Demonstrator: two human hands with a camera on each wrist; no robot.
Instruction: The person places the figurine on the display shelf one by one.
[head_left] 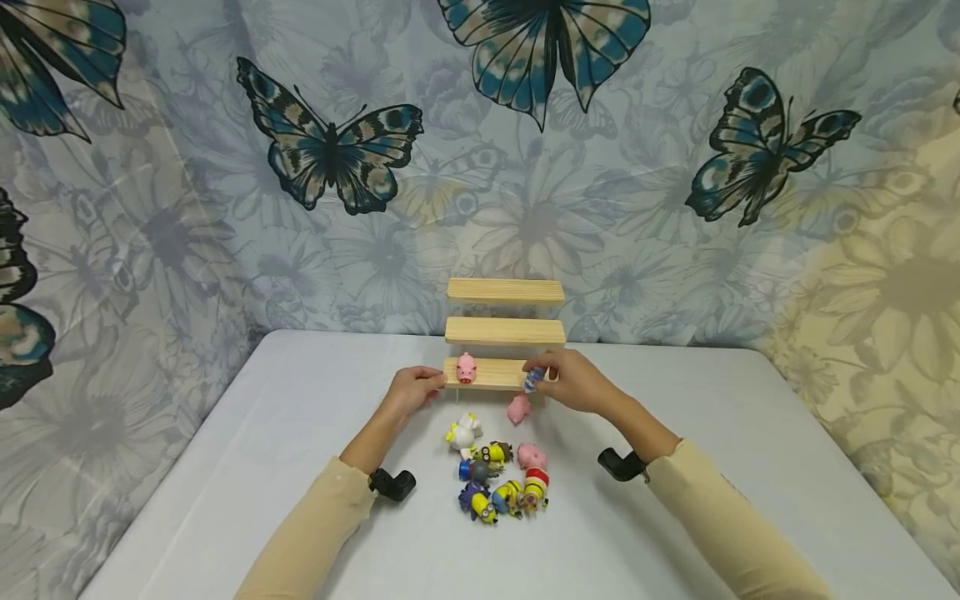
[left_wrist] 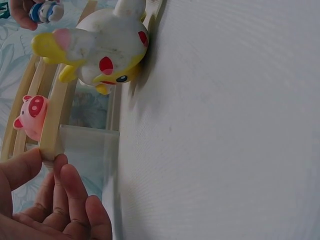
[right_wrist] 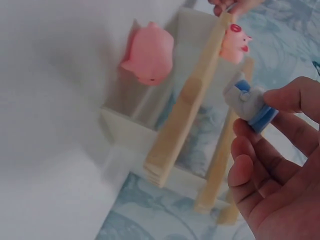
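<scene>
A three-step wooden stand (head_left: 505, 331) rises at the back of the table. My left hand (head_left: 414, 389) pinches the left end of its lowest board (left_wrist: 51, 117) between thumb and forefinger. On that board, near the left end, sits a pink pig figurine (head_left: 467, 367). My right hand (head_left: 577, 381) holds a small blue-and-white figurine (right_wrist: 250, 102) by thumb and fingertips, over the board's right end. Just in front of the stand lies another pink pig (head_left: 518, 408). A white-and-yellow figurine (left_wrist: 107, 45) lies on its side close by.
Nearer on the white table (head_left: 285, 500) lie several minion figurines (head_left: 480, 502), a grey-and-blue figurine (head_left: 477, 471) and one more pink pig (head_left: 532, 456). A butterfly-printed cloth (head_left: 540, 208) hangs behind the table. Both wrists carry black cameras (head_left: 393, 484).
</scene>
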